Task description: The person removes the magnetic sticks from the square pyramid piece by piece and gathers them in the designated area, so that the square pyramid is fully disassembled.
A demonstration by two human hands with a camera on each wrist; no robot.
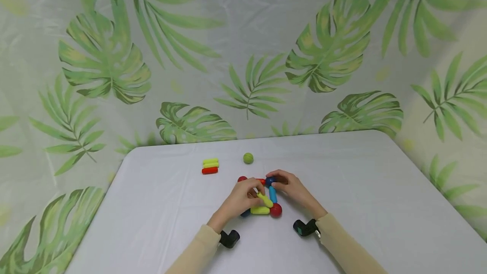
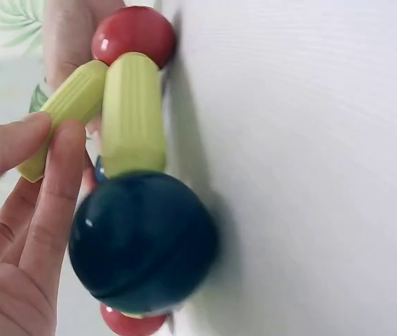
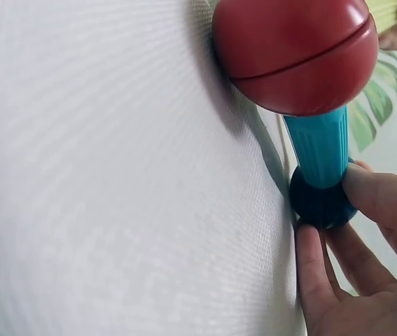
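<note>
Two hands at a ball-and-rod frame (image 1: 260, 211) on the tabletop (image 1: 152, 223)
Head: left hand (image 1: 240, 197) holds a yellow-green rod (image 1: 266, 200) over the frame, right hand (image 1: 292, 187) a dark-blue ball (image 1: 270, 182). Left wrist: fingers (image 2: 64, 164) pinch that rod, barely parted, its tip beside a red ball (image 2: 136, 33). Right wrist: fingers, spread ball-wide, grasp the dark-blue ball.

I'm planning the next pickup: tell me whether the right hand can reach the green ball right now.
Probably yes: the green ball sits apart, beyond the right hand, with nothing visible between them. But that hand holds the dark blue ball and would likely need to let go first.
</note>
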